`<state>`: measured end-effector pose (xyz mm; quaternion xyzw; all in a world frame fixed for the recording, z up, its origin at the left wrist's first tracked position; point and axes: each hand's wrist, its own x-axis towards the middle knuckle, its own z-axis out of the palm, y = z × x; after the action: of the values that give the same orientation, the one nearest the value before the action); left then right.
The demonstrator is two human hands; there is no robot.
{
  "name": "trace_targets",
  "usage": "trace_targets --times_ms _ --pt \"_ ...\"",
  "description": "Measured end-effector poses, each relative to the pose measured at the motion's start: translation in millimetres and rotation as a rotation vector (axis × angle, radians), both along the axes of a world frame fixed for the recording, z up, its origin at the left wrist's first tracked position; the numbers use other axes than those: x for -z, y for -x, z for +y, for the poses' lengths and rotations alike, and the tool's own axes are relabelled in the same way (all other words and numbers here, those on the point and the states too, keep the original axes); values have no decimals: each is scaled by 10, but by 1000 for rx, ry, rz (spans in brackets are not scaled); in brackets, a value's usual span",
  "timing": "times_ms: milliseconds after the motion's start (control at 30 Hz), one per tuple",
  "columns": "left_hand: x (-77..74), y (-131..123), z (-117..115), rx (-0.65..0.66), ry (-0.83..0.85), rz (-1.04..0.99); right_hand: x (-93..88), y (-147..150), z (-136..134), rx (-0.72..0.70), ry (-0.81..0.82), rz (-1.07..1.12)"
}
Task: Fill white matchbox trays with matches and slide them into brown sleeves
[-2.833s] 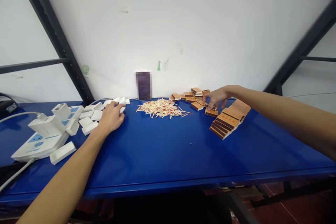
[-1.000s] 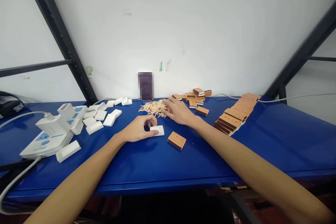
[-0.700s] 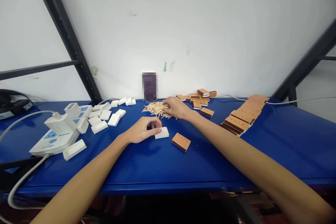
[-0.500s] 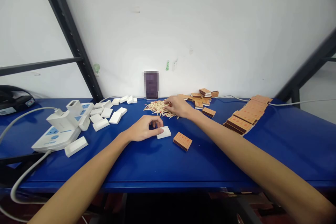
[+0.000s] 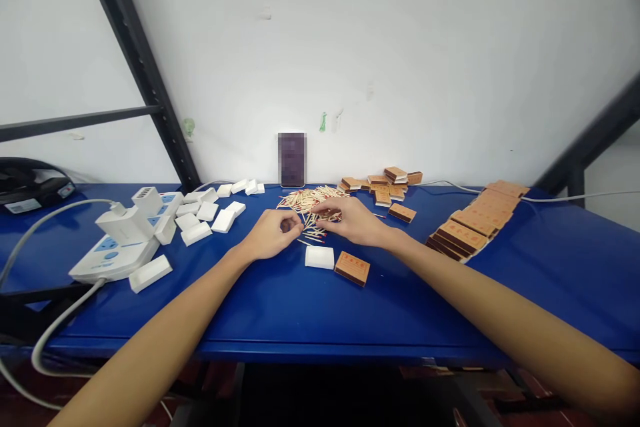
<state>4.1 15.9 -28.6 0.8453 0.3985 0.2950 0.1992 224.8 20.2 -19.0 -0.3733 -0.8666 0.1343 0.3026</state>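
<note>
Left hand: the person's bare left hand (image 5: 270, 235) is curled at the near left edge of the matches, thumb and forefinger close together; whether a match is pinched there cannot be told.
Right hand: the bare right hand (image 5: 359, 221) reaches over the near right edge of the pile, thumb and fingers bent toward the left hand; whether they grip any matches cannot be told.
Matches: the heap of thin pale wooden matches with red heads (image 5: 310, 199) lies near the wall, its sticks pointing every way; several loose ones lie between the hands, some with their long axis roughly left to right and red heads at the right.
Tray: a white rectangular matchbox tray (image 5: 319, 257) lies in front of the hands, untouched, long axis left to right.
Sleeve: an orange printed cardboard matchbox (image 5: 353, 268) lies just right of the tray, long axis left to right, its right end angled slightly toward the person, dark striking side facing the person.
Right side: overlapping orange matchboxes (image 5: 483, 213) form a slanting row, its far end farther right.
Left side: more white trays (image 5: 197, 233) lie scattered beside a white power strip (image 5: 113, 265).
</note>
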Motion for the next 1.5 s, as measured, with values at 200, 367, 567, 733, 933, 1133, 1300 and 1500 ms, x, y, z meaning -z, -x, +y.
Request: trace_targets --times_ms 200,367,567,733,933,1133,1300,1500 --pt "24 32 20 -16 -1 131 10 -200 -161 112 -66 -58" --pt "1 67 11 105 18 170 -56 -291 -342 -57 58 -175" --pt "40 68 47 130 -109 232 -139 -266 -502 -190 267 -191" --pt "102 19 98 149 -180 255 -179 -300 -509 -256 411 -207" --pt "102 -38 105 128 -172 238 -62 -319 -304 20 147 -92" --pt "86 -65 92 153 -173 204 170 -261 -117 40 -7 -196" --pt "103 -43 106 97 -202 223 236 -218 -91 34 -6 -176" --pt "122 -22 132 56 -212 290 257 -200 -92 142 -40 -144"
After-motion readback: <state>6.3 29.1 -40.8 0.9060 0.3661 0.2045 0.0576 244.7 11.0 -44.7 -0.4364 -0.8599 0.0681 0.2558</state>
